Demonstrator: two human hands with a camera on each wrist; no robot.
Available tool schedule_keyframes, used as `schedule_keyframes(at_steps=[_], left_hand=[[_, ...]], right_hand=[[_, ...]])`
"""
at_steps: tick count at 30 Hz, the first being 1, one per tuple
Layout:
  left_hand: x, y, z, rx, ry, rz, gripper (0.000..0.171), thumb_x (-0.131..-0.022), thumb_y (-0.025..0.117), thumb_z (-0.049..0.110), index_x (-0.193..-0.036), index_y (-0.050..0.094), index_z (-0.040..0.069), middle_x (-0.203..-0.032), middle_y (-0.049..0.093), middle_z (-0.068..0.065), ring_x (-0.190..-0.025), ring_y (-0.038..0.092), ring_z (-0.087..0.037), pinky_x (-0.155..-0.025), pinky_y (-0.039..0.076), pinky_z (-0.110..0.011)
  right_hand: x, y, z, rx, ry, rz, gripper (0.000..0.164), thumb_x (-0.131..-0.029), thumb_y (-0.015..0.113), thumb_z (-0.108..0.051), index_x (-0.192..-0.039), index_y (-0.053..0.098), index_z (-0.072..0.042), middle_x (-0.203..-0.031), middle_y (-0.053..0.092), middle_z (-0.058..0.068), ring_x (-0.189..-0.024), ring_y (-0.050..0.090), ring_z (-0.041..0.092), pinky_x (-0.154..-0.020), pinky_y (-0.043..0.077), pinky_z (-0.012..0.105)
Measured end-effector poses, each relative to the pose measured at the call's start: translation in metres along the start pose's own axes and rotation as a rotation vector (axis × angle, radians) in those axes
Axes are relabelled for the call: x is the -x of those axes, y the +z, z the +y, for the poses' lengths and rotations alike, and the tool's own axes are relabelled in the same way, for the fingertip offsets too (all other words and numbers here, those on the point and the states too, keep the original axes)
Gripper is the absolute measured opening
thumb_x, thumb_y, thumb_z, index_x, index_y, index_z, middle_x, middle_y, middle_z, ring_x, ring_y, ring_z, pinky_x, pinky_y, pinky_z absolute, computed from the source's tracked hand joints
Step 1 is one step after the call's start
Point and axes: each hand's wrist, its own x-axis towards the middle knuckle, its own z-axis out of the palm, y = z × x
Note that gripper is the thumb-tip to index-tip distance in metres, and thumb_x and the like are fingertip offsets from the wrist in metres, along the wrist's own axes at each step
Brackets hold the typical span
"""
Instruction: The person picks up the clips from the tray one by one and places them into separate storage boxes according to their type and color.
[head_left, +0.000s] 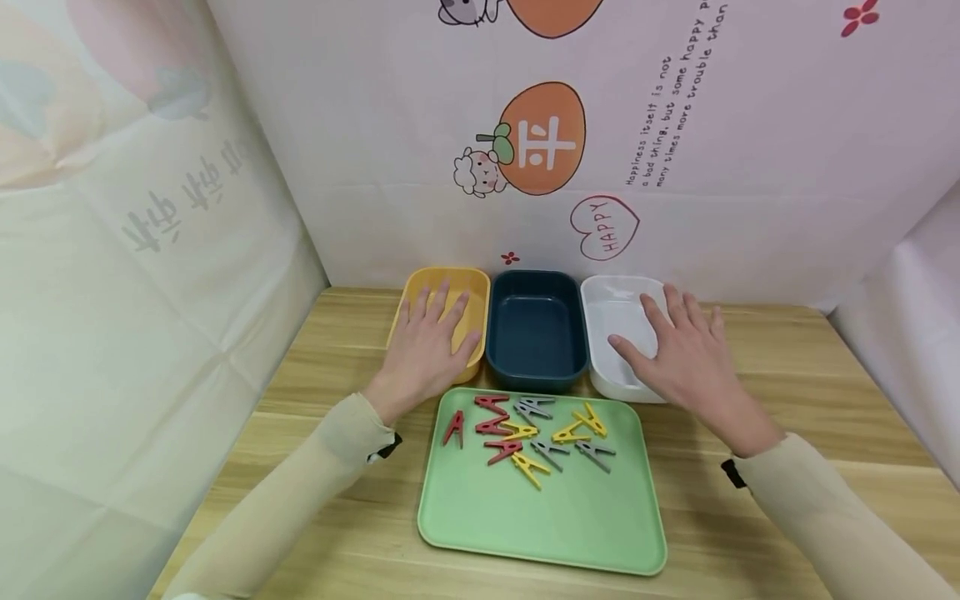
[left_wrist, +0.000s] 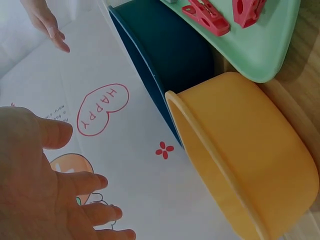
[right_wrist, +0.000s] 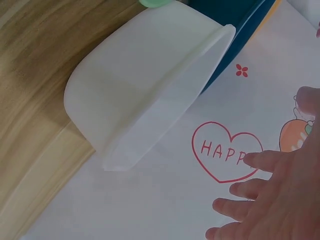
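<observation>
My left hand (head_left: 426,352) is spread over the yellow bin (head_left: 476,307), fingers extended and holding nothing. The left wrist view shows that hand (left_wrist: 60,185) apart from the bin's rim. Over the right side of the white bin (head_left: 611,296) is my right hand (head_left: 686,358), its fingers spread and nothing held. In the right wrist view a gap separates this hand (right_wrist: 277,195) from the bin. Nearer me, a green tray (head_left: 540,521) bears several red clothespins (head_left: 453,427), yellow clothespins (head_left: 529,468) and grey clothespins (head_left: 596,454), some touching or overlapping.
Between the yellow and white bins stands a dark blue bin (head_left: 536,329) with nothing in it. All three line up behind the tray on a wood-grain table (head_left: 795,375). A printed white cloth (head_left: 390,167) rises behind them, and another white cloth (head_left: 112,375) hangs at left.
</observation>
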Motion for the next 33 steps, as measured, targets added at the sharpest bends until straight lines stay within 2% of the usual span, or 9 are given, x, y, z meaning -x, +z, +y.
schedule_keyframes(at_steps=[12, 18, 24, 28, 33], left_hand=[[0.015, 0.000, -0.002, 0.002, 0.001, -0.008, 0.069, -0.112, 0.036, 0.056, -0.167, 0.031, 0.015, -0.174, 0.015, -0.018, -0.159, 0.013, -0.043, -0.125, 0.012, -0.063], [0.026, 0.001, -0.004, 0.023, 0.005, -0.001, 0.068, -0.112, 0.039, 0.055, -0.166, 0.034, 0.014, -0.173, 0.017, -0.019, -0.158, 0.015, -0.042, -0.124, 0.015, -0.064], [0.036, 0.002, -0.008, 0.026, 0.008, 0.017, 0.065, -0.112, 0.041, 0.052, -0.164, 0.040, 0.013, -0.172, 0.020, -0.020, -0.157, 0.019, -0.043, -0.123, 0.017, -0.066], [0.041, 0.002, -0.012, 0.044, 0.003, 0.028, 0.065, -0.111, 0.045, 0.052, -0.163, 0.042, 0.012, -0.172, 0.021, -0.021, -0.157, 0.018, -0.043, -0.123, 0.018, -0.067], [0.046, 0.003, -0.018, 0.046, 0.009, 0.063, 0.068, -0.110, 0.051, 0.049, -0.164, 0.039, 0.009, -0.170, 0.026, -0.024, -0.154, 0.026, -0.047, -0.121, 0.023, -0.066]], right_hand=[[0.017, -0.001, -0.004, -0.021, -0.029, 0.013, 0.096, -0.099, 0.051, -0.073, -0.159, 0.040, 0.002, -0.167, 0.019, 0.035, -0.152, 0.015, 0.056, -0.117, 0.007, 0.077], [0.026, -0.001, -0.008, -0.012, -0.068, 0.026, 0.091, -0.101, 0.054, -0.068, -0.156, 0.043, 0.004, -0.161, 0.028, 0.039, -0.146, 0.026, 0.058, -0.115, 0.018, 0.076], [0.038, 0.001, -0.012, 0.002, -0.096, 0.056, 0.086, -0.100, 0.058, -0.065, -0.152, 0.049, 0.003, -0.153, 0.040, 0.037, -0.137, 0.038, 0.058, -0.108, 0.031, 0.073], [0.044, 0.004, -0.013, -0.014, -0.106, 0.079, 0.082, -0.099, 0.062, -0.062, -0.148, 0.054, 0.003, -0.148, 0.047, 0.036, -0.134, 0.043, 0.056, -0.105, 0.034, 0.073], [0.052, 0.005, -0.015, -0.028, -0.130, 0.106, 0.076, -0.097, 0.067, -0.058, -0.144, 0.058, 0.001, -0.141, 0.053, 0.033, -0.127, 0.048, 0.056, -0.099, 0.040, 0.073]])
